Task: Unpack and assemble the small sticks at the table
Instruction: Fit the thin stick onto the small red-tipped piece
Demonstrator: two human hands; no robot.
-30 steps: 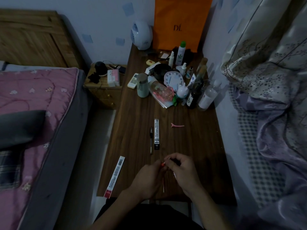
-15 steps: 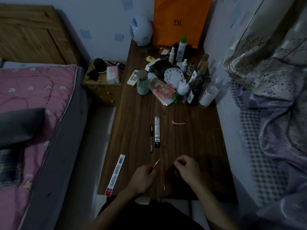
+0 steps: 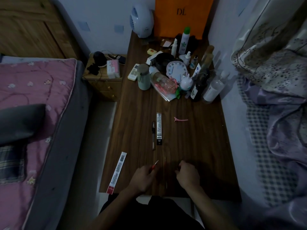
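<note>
Taking the table (image 3: 207, 146) as a clock face with 6 o'clock at the person's edge, the white-and-red wrapper (image 3: 117, 173) lies at about 7 o'clock with its near end right at the rim. A brush from the forearm could send it to the floor.

Just right of it, the left hand (image 3: 142, 177) pinches a red-tipped piece (image 3: 155, 165). The fingers are curled round its lower end and the tip points toward 1 o'clock. The part is very slender, so it could twist or slip when pushed into its mate.

At 6 o'clock, between the hands, a thin stick (image 3: 165, 176) lies loose on the wood, pointing toward 12. It is hard to see in the dim light against the dark grain, and either wrist could roll it off the near edge.

The right hand (image 3: 188, 175), at about 5 o'clock, has its fingers curled in. Whether they hold anything cannot be told. A small part held there might drop unnoticed.
</note>
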